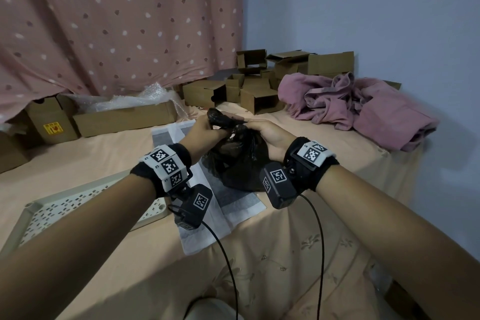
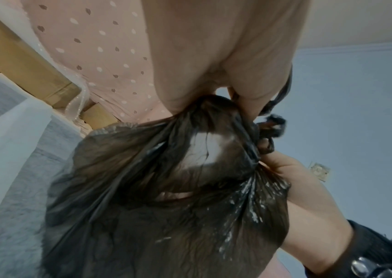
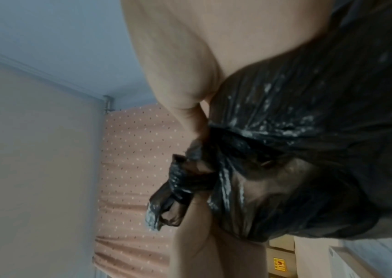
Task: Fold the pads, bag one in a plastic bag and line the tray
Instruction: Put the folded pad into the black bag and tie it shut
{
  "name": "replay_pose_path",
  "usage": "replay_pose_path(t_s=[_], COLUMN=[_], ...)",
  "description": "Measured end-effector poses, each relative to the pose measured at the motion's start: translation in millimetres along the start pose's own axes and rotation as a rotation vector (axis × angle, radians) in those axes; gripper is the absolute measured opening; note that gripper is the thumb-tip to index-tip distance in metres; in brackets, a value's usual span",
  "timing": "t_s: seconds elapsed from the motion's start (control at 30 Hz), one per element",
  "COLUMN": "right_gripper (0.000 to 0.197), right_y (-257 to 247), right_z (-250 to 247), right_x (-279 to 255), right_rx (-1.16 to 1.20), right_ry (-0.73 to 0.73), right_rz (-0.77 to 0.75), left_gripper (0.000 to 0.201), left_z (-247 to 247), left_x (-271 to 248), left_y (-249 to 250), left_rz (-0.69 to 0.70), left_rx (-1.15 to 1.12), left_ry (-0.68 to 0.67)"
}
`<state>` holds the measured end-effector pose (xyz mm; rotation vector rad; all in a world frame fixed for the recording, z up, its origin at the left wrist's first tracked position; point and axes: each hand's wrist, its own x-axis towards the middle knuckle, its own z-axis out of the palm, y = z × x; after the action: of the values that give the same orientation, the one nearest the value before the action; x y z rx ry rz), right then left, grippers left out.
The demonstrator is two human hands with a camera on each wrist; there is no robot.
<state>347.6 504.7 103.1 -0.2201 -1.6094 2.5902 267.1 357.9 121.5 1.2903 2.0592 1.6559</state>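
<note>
Left hand, right hand grip black bag neck, pointing up.

Two bare forearms, each strapped with a black wristband and a small camera rig

The left hand and right hand are bare, no gloves or sleeves. Each wrist wears a fuzzy black band; over the left wristband runs a white strip of three black-and-white square code markers, and the right wristband carries a white plate with two such markers. A black boxy camera hangs under the left wrist on a short bracket, one more marker on its face; its twin sits at the right wrist, fixed with a visible screw. A thin black cable trails from each box toward the body
</note>
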Motion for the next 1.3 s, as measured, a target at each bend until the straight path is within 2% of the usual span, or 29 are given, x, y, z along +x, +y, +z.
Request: replay_pose_path(t_s=[0.2,0.27,0.33,0.37,0.43,0.5,0.6,0.7,0.8,0.9,1.0,1.07,1.17,1.23,1.3], right_gripper=[0.025,0.021,0.011,0.016,0.039,0.046,0.041,0.025,0.012,0.016,0.026,0.028,0.023,0.025,0.025], right_y=[-9,-12,-16,-18,-20,-20,-16,-14,-15,-18,-23,-29,-41,-48,-55], right_z=[4,8,12,12,7,4,5,5,3,-1,-4,-8,-16,-22,-30], right_x=[-7,-8,-10,-12,-15,-17,-13,-5,2,7,9,10,11,8,1], right_rx=[0.015,0.016,-0.212,-0.391,-0.750,-1.020,-1.246,-1.264,-1.116,-0.902,-0.823,-0.954,-1.187,-1.325,-1.430], right_ry=[0.050,0.068,0.168,0.251,0.380,0.383,0.378,0.397,0.359,0.313,0.370,0.448,0.552,0.609,0.683], right_rz=[0.050,-0.006,-0.170,-0.275,-0.532,-0.667,-0.630,-0.601,-0.515,-0.367,-0.320,-0.355,-0.371,-0.337,-0.320], left_gripper=[0.009,0.016,0.021,0.019,0.010,0.008,0.008,0.019,0.015,0.022,0.030,0.036,0.049,0.045,0.038], left_z=[5,8,10,11,11,11,14,17,12,7,4,4,-1,-8,-15], left_x=[3,6,9,11,14,17,18,21,21,26,37,41,45,45,46], left_y=[6,7,7,6,5,4,5,5,6,5,-3,-5,-6,-5,-5], left_rz=[-0.019,-0.041,-0.053,-0.058,-0.092,-0.139,-0.193,-0.240,-0.343,-0.382,-0.295,-0.232,-0.089,-0.012,-0.009], left_rx=[-0.015,-0.017,-0.018,-0.023,-0.055,-0.098,-0.110,-0.179,-0.294,-0.386,-0.222,-0.058,0.357,0.609,0.765], left_ry=[0.057,0.092,0.123,0.139,0.170,0.187,0.179,0.183,0.122,0.070,0.160,0.205,0.265,0.256,0.218])
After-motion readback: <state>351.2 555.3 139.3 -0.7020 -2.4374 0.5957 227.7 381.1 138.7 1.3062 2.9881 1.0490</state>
